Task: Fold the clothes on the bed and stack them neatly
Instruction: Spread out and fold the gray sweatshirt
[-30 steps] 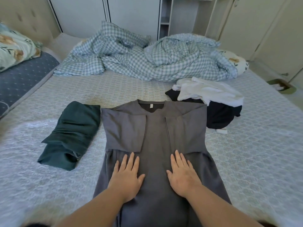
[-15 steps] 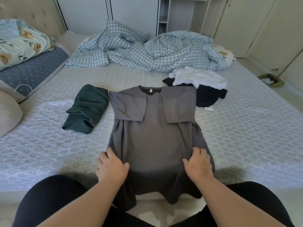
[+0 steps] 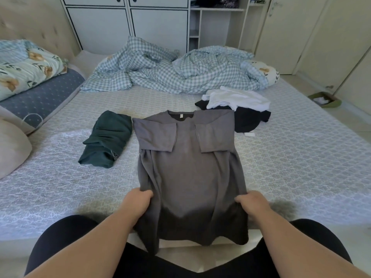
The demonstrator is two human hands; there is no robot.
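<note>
- My left hand (image 3: 138,203) grips the left side edge of the grey shirt (image 3: 188,169), fingers curled into the cloth; my right hand (image 3: 252,204) does the same on the right side edge.
- The shirt lies flat on the bed (image 3: 301,167), collar away from my fingers, both sleeves already folded inward across the chest. Its hem hangs off the near edge of the mattress, below my fingers and toward my legs.
- It reads as a soft, light knit: it sags and ripples between my two grips, so I judge it will droop wherever it is unsupported and won't hold a crease by itself.
- Best hold, I think, is right here at the side seams, both hands level, so the lower half can be carried up toward the collar without skewing.
- Beyond my left fingers lies a folded dark green garment (image 3: 106,139), just beside the shirt's left sleeve.
- Beyond my right fingers a white garment (image 3: 239,97) sits on a black garment (image 3: 251,119), both unfolded, touching the shirt's right shoulder.
</note>
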